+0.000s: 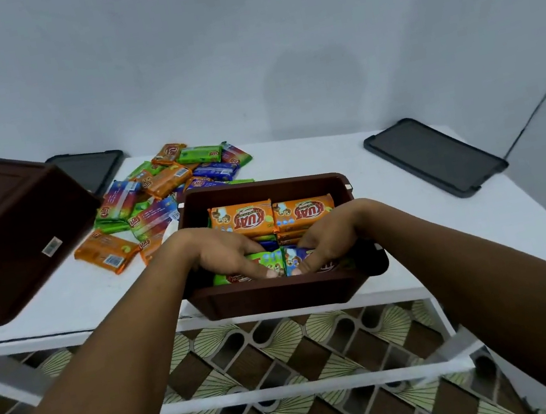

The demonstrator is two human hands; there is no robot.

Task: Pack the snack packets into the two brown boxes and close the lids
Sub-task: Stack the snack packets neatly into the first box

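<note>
An open brown box (279, 295) stands at the table's front edge, holding orange snack packets (242, 217) in its far half. My left hand (226, 251) presses down on a green packet (270, 260) in the near half. Beside it, my right hand (328, 239) presses on a blue packet (293, 258). The fingers of both hands lie fairly straight on the packets, fingertips almost meeting. A second brown box (3, 236) lies tipped over at the left, its bottom facing me. A pile of loose packets (159, 190) lies between the two boxes.
Two dark lids lie on the white table (433, 233): one lid (434, 156) at the right, the other lid (92, 165) at the back left behind the tipped box. A white wall rises behind. Patterned floor shows below the table's frame.
</note>
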